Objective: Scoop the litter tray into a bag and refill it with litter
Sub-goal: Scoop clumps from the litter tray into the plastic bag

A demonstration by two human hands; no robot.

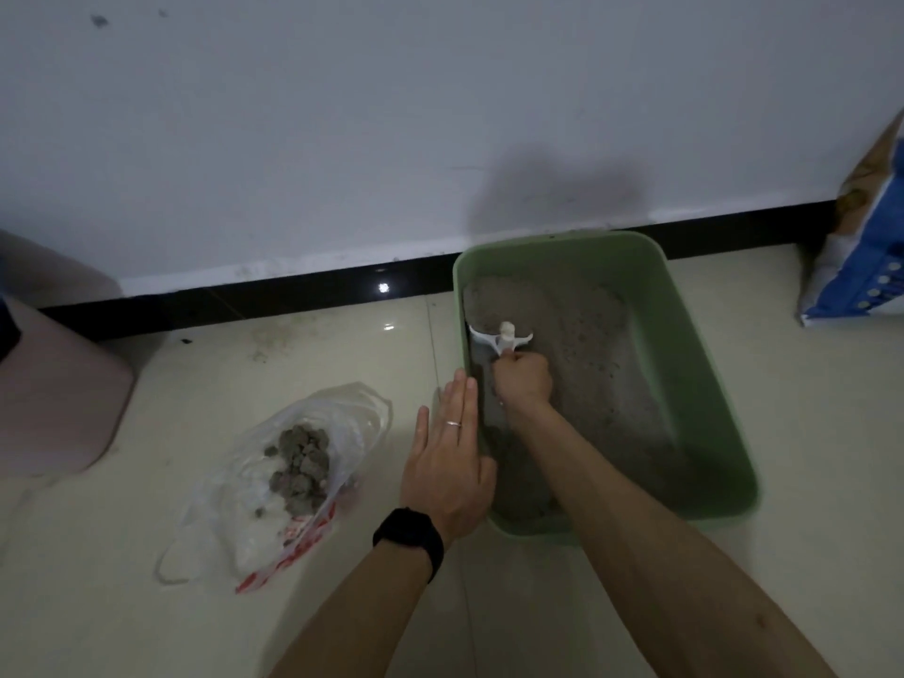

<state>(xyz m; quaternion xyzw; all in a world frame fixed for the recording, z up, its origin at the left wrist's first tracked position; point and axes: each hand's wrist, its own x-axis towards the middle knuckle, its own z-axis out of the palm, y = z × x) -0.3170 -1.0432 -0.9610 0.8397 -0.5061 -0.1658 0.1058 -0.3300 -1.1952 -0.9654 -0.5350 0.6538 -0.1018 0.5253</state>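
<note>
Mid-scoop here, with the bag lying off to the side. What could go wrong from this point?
1. The plastic bag lies slumped and apart from the tray, so when the right hand carries the scoop across, some of its load may drop onto the floor.
2. The left hand only lies flat along the tray's side, not gripping it; the tray may slide on the glossy floor as the scoop pushes.
</note>
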